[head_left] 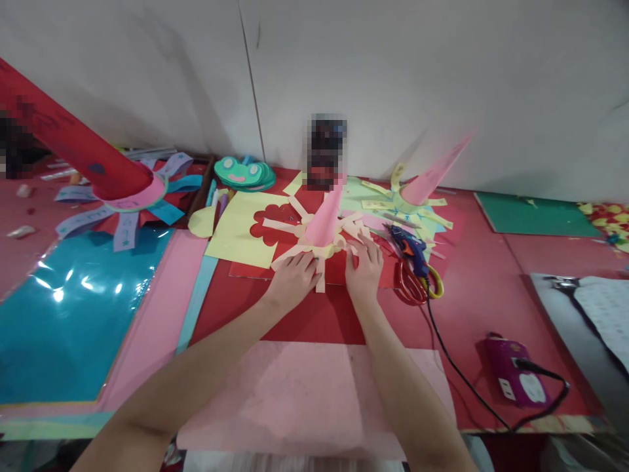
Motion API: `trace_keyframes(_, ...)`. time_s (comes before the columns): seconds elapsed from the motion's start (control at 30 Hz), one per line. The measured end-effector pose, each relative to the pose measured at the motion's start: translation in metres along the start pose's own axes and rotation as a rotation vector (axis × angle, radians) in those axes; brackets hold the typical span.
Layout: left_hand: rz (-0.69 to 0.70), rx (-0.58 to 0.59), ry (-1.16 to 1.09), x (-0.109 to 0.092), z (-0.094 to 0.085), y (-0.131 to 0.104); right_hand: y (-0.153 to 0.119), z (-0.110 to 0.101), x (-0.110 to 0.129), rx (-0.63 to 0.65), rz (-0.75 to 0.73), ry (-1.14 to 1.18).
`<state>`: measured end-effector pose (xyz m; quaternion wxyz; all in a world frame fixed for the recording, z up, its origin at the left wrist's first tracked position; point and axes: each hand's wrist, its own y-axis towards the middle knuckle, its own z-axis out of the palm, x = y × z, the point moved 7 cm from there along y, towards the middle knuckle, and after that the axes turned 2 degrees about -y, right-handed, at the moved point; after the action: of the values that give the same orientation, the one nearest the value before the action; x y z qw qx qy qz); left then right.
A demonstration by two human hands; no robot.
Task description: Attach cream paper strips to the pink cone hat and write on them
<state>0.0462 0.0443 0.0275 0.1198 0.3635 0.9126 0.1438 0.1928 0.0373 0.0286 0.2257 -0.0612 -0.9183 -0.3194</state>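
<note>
A pink paper cone (324, 219) stands at the middle of the table. Cream paper strips (282, 225) spread out from its base like rays. My left hand (293, 280) is at the near left of the base, its fingers closed together on a paper strip (287, 255). At the right of the base, my right hand (365, 267) has its fingers bent over several strips (354, 228), the thumb toward the cone. The fingertips of both hands are partly hidden by the paper. Beneath lies a red scalloped paper shape (265, 223) on a yellow sheet (240, 229).
A blue glue gun (413, 249) with a cord lies at right beside red-handled scissors (411, 282). Behind stands another pink cone (432, 180). A purple power socket (515, 370) is at the right front. A red paper tube (78, 141) with strips leans at left, above a blue sheet (83, 314).
</note>
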Motion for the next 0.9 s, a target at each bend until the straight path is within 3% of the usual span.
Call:
trace_keyframes(0.23,0.003,0.007,0.005,0.0,0.0,0.0,-0.004,0.014,0.018,0.148,-0.17,0.016)
trace_keyframes(0.53,0.009,-0.01,0.017,-0.002,-0.002,0.0,-0.006,0.019,0.017,0.213,-0.16,-0.026)
trace_keyframes(0.9,0.009,-0.004,0.005,-0.001,0.0,-0.001,-0.007,0.019,0.011,0.189,-0.104,0.081)
